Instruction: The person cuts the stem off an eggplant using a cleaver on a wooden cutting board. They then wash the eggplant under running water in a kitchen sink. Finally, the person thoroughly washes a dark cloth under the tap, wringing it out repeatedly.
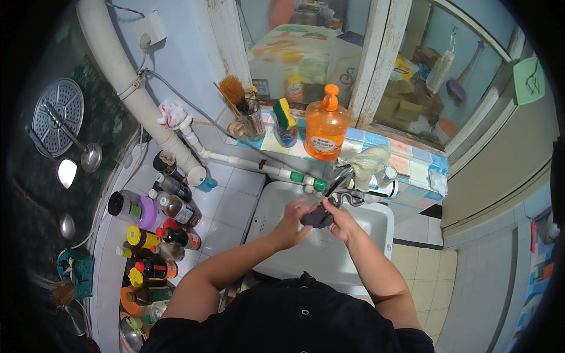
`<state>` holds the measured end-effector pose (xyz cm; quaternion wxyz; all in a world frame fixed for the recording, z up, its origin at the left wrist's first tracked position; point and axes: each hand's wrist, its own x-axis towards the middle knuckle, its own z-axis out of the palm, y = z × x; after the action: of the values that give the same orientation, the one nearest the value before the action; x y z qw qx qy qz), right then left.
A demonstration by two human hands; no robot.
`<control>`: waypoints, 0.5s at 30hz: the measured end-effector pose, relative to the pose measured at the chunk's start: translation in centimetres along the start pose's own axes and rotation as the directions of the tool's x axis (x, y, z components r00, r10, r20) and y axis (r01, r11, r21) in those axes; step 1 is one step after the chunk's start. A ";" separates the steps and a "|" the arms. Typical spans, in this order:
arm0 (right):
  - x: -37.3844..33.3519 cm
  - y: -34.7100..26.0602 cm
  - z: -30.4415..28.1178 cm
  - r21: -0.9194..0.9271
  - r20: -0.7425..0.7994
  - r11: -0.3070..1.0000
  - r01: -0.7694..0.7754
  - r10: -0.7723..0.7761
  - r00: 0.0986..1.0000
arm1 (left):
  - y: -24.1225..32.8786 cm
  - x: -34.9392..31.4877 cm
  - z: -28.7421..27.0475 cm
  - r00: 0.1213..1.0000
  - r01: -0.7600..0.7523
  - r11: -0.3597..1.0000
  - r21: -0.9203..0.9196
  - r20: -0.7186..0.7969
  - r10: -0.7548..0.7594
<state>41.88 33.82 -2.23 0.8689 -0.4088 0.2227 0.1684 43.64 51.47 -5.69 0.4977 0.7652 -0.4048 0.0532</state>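
Note:
A small, dark purplish-grey, soft-looking lump (318, 217) is in my right hand (341, 222), just below the curved metal tap (339, 178). I cannot tell its exact kind. My right thumb and fingers are closed on its right side. To its left is my left hand (290, 222), slightly blurred, its fingers spread and close to the lump. Both hands are over the white sink (268, 210), and some water shows in the basin beneath them. A pale cloth (366, 165) hangs beside the tap.
An orange pump bottle (325, 130), a yellow-green sponge (284, 113) on a glass, and a glass of brushes (252, 121) line the tiled ledge. Several sauce bottles (178, 210) crowd the left counter. White pipes (226, 157) run behind the sink. Ladles (91, 157) hang at left.

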 end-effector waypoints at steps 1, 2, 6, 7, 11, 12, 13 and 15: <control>0.2 0.3 -0.5 -0.009 0.073 0.999 -0.037 0.037 0.997 | 0.0 -0.4 0.2 0.965 0.192 0.971 -0.146 -0.150 -0.213; 0.1 0.9 -0.9 -0.059 0.084 0.998 -0.003 0.008 0.996 | -0.4 -0.5 -0.1 0.890 0.380 0.824 -0.420 -0.076 -0.449; -0.2 3.0 -0.4 -0.236 0.167 0.962 0.137 -0.099 0.981 | -0.7 0.5 -1.8 0.571 0.576 0.073 -0.814 0.336 -0.749; -0.8 3.1 0.3 -0.310 0.171 0.928 0.207 -0.160 0.972 | -0.9 0.6 -1.8 0.572 0.566 0.018 -0.824 0.377 -0.729; -1.4 2.6 0.0 -0.220 0.103 0.973 0.063 -0.042 0.994 | 0.3 0.8 -1.9 0.559 0.517 -0.008 -0.856 0.345 -0.754; -1.7 2.1 0.3 -0.150 0.070 0.988 -0.038 0.049 0.996 | 0.7 0.9 -2.2 0.554 0.510 0.015 -0.860 0.315 -0.771; -2.3 1.6 0.7 -0.072 0.043 0.996 -0.062 0.065 0.997 | 0.8 0.7 -2.2 0.603 0.543 0.115 -0.832 0.291 -0.743; -0.9 1.9 -1.1 -0.184 0.012 0.983 -0.003 0.005 1.000 | 0.8 0.2 -2.4 0.696 0.578 0.313 -0.753 0.255 -0.672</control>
<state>39.97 33.98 -3.59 0.8283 -0.4858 0.2018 0.1927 44.07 53.17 -3.80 0.7814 0.5532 -0.0287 -0.2872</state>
